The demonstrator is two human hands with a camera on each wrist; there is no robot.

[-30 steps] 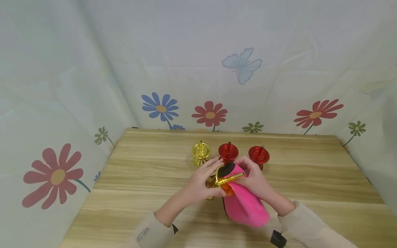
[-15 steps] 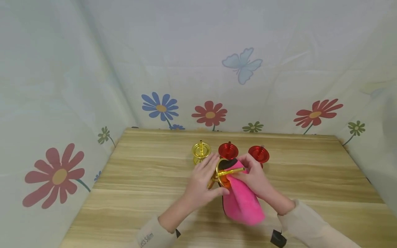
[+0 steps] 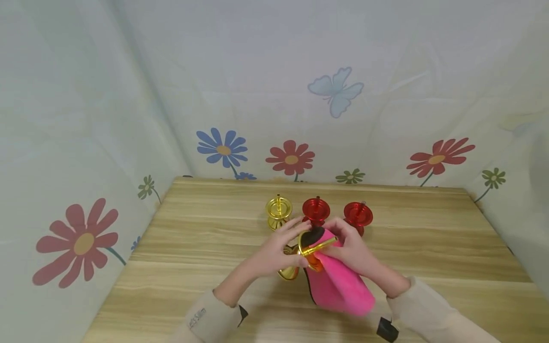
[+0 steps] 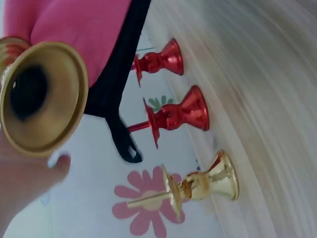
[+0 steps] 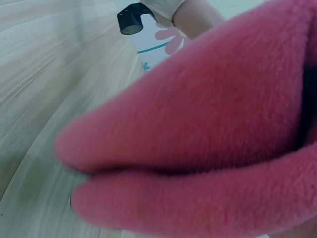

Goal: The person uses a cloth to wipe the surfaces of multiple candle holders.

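My left hand [image 3: 274,251] grips a gold candlestick [image 3: 289,273], tilted so its spike points right and its flared base faces down and left. In the left wrist view the candlestick's hollow base [image 4: 62,116] faces the camera, a dark round spot inside it. My right hand [image 3: 353,247] pinches a pink fluffy cloth [image 3: 343,288] with black edging against the dish of that candlestick. The cloth hangs down below the hand and, in the right wrist view, the folded pink cloth [image 5: 188,124] hides most of the fingers.
Behind the hands, a gold candlestick [image 3: 279,209] and two red ones, a middle red candlestick [image 3: 316,208] and a right red candlestick [image 3: 358,215], stand upright in a row on the wooden table [image 3: 206,238]. A flowered curtain [image 3: 257,105] encloses the back and sides.
Between the earlier frames the left hand lifts and turns the candlestick, then comes back down; its base shows again below the hand. The cloth's hanging corner swings left, then right.
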